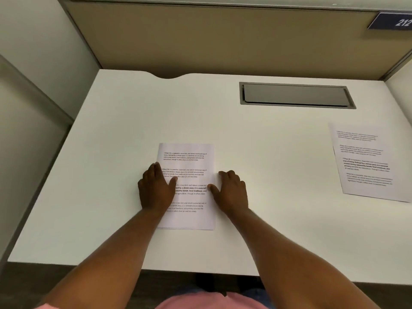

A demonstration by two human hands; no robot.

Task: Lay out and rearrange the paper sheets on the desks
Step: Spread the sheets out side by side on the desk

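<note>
Head view: hands (156, 188) on paper sheets (189, 157)

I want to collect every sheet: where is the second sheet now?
In the head view, the second sheet lies at the desk's far right, slightly tilted, below the grey hatch, apart from both hands.

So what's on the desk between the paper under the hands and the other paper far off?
Nothing. In the head view, only bare white desk lies between the centre paper and the right paper.

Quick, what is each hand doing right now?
Left hand: open, pressed flat on the center sheet.
Right hand: open, flat at that sheet's right edge, thumb on the paper.
</note>
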